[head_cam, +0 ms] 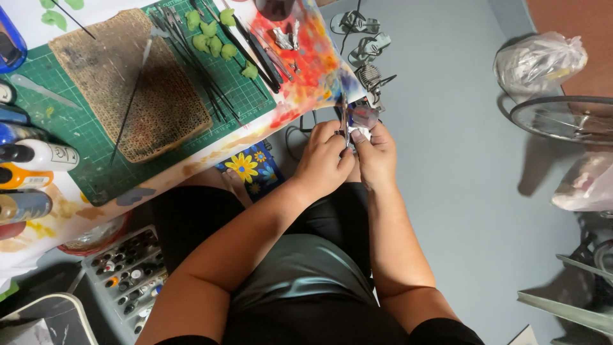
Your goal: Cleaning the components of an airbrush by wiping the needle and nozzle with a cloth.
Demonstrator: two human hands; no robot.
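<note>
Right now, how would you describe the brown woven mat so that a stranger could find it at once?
Start at the paint-stained table at the upper left and find the green cutting mat on it. The brown woven mat lies on that green mat, left of the green clay lumps. It alone is coarse, rectangular and tan.

A Home Craft Corner

The place looked like a hobby workspace in a home. A green cutting mat (76,128) covered a paint-splashed table (300,57). Paint bottles (38,155) stood left of the mat, a tray of small paint pots (128,271) sat below it, and a bicycle wheel (562,118) stood far right.
</note>
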